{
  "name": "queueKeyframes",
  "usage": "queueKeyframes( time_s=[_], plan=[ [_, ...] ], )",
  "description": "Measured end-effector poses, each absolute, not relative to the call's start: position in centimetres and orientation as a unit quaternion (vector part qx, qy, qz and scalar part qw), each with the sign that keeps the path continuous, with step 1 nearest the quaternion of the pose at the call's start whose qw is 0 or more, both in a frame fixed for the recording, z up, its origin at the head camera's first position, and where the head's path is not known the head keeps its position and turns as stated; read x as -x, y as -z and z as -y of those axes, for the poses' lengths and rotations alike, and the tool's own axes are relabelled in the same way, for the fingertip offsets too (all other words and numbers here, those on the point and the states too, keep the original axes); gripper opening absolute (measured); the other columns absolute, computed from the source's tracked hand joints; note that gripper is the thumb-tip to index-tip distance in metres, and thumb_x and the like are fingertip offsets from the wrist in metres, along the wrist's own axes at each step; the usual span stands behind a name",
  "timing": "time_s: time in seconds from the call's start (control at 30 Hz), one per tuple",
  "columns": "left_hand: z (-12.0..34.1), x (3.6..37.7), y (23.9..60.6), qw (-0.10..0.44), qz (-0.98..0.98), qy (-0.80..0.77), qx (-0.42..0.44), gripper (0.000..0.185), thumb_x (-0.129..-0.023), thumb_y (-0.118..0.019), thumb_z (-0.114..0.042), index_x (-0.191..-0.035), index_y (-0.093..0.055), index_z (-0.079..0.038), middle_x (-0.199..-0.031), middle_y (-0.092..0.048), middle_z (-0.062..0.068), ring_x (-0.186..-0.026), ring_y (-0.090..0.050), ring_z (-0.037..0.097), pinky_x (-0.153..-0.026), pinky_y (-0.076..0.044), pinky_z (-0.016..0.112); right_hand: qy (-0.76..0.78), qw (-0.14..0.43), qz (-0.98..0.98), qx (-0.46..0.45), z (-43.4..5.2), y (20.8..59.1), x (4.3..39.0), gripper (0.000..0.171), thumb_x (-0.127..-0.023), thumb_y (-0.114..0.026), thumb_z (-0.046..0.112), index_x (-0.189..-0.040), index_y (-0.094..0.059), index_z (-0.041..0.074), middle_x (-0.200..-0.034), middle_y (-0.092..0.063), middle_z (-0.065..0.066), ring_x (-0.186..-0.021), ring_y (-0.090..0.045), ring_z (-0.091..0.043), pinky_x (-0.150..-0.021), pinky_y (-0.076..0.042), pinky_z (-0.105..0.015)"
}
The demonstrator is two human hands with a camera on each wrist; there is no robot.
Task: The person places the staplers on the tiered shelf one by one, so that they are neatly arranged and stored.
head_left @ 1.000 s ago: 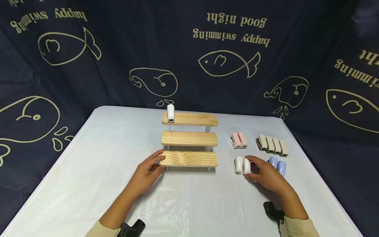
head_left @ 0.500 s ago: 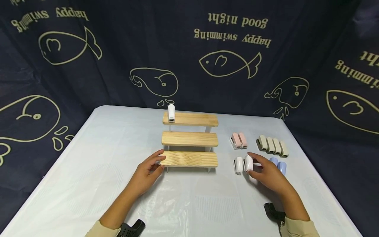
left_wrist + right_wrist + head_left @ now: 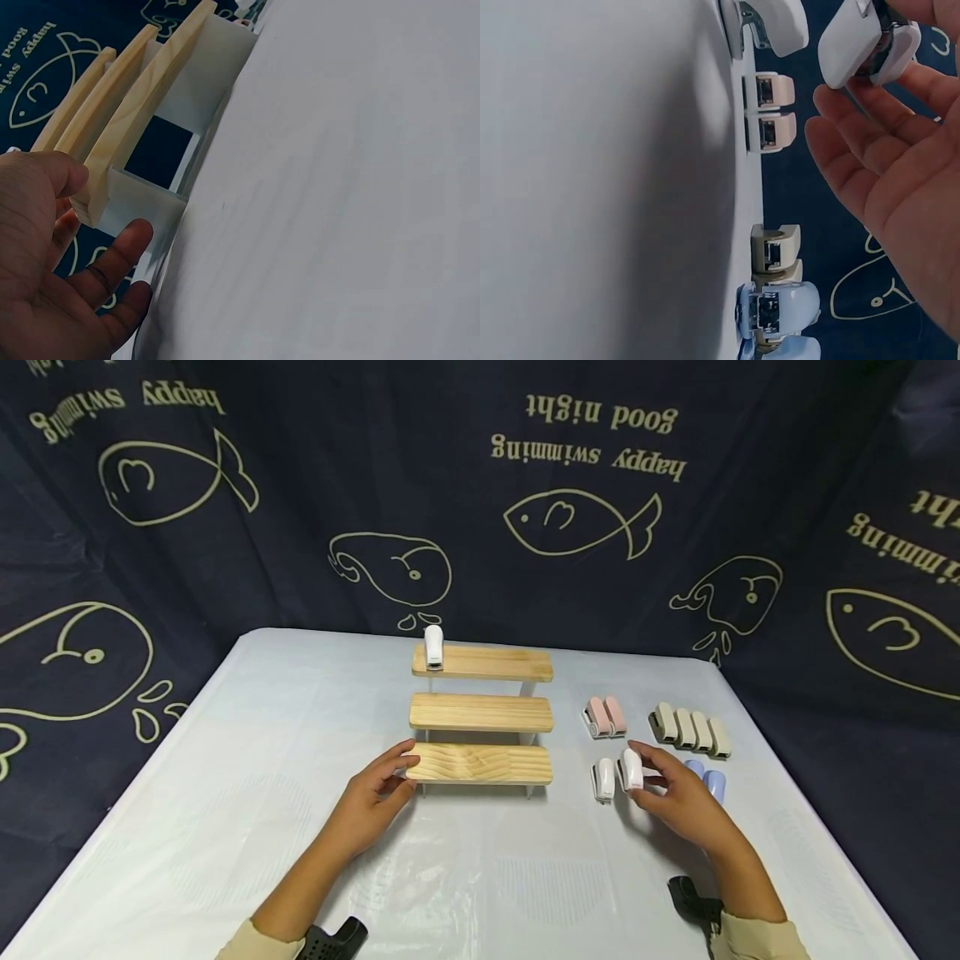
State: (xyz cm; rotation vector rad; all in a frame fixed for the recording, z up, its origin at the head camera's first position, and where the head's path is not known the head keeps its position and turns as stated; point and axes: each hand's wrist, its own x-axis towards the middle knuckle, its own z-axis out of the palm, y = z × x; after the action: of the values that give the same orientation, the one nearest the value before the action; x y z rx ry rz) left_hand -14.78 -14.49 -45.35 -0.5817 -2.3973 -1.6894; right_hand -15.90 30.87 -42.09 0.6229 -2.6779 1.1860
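My right hand (image 3: 678, 797) pinches a white mini stapler (image 3: 631, 770) between thumb and fingers; the right wrist view shows this stapler (image 3: 847, 45) tilted and raised off the table. Just left of it stands another white mini stapler (image 3: 603, 779). At the left end of the lowest board of a three-tier wooden display stand (image 3: 480, 763) is my left hand (image 3: 367, 802). Its thumb and fingertips hold that board end (image 3: 94, 199), while the other fingers extend loosely beside the pale side support (image 3: 139, 206). A third white stapler (image 3: 433, 647) sits at the left of the top tier.
Behind the white staplers stand two pink staplers (image 3: 604, 717). Farther right is a row of several cream staplers (image 3: 690, 728). Two blue staplers (image 3: 715, 785) are partly hidden behind my right hand. A dark patterned curtain (image 3: 480, 485) hangs behind the white table (image 3: 300, 710).
My right hand has lifted the white stapler from beside the other white one and shifted it slightly right and away from me. My left hand has stayed at the stand.
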Motion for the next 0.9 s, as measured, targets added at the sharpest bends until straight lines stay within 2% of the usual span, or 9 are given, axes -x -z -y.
queueKeyframes(
  time_s=[0.2,0.43,0.63,0.9],
  plan=[
    [14.5,14.8,45.3,0.077,0.803,0.560,0.189,0.034,-0.096,-0.066,-0.005,-0.130,-0.063,-0.004,-0.151,-0.045,0.012,-0.095,-0.069,0.021,-0.086,-0.055,0.030,-0.409,0.096,0.878,-0.231,-30.2,41.9,16.1,0.066,-0.081,-0.075,-0.011,-0.141,-0.048,-0.005,-0.127,-0.059,-0.020,-0.110,-0.055,-0.002,-0.088,-0.051,-0.022],
    [14.4,14.7,45.1,0.074,0.800,0.566,0.188,0.033,-0.096,-0.066,-0.005,-0.129,-0.064,-0.007,-0.151,-0.045,0.011,-0.096,-0.069,0.024,-0.086,-0.054,0.028,-0.385,0.112,0.883,-0.243,-29.4,41.0,16.2,0.066,-0.079,-0.074,-0.011,-0.140,-0.050,-0.003,-0.124,-0.061,-0.014,-0.110,-0.055,-0.002,-0.086,-0.053,-0.026],
    [14.4,14.6,45.2,0.072,0.799,0.567,0.187,0.033,-0.096,-0.065,-0.004,-0.129,-0.063,-0.006,-0.151,-0.044,0.011,-0.097,-0.069,0.022,-0.087,-0.054,0.031,-0.359,0.116,0.890,-0.257,-28.5,39.5,16.8,0.070,-0.079,-0.076,-0.009,-0.143,-0.050,0.004,-0.120,-0.062,-0.006,-0.110,-0.056,-0.004,-0.085,-0.054,-0.029],
    [14.4,14.7,45.4,0.075,0.799,0.566,0.188,0.035,-0.095,-0.066,-0.003,-0.130,-0.063,-0.004,-0.151,-0.045,0.012,-0.098,-0.069,0.022,-0.086,-0.054,0.030,-0.363,0.104,0.883,-0.277,-26.1,37.2,18.2,0.069,-0.082,-0.076,-0.005,-0.145,-0.048,0.003,-0.134,-0.057,-0.009,-0.108,-0.056,-0.013,-0.089,-0.051,-0.027]
  ],
)
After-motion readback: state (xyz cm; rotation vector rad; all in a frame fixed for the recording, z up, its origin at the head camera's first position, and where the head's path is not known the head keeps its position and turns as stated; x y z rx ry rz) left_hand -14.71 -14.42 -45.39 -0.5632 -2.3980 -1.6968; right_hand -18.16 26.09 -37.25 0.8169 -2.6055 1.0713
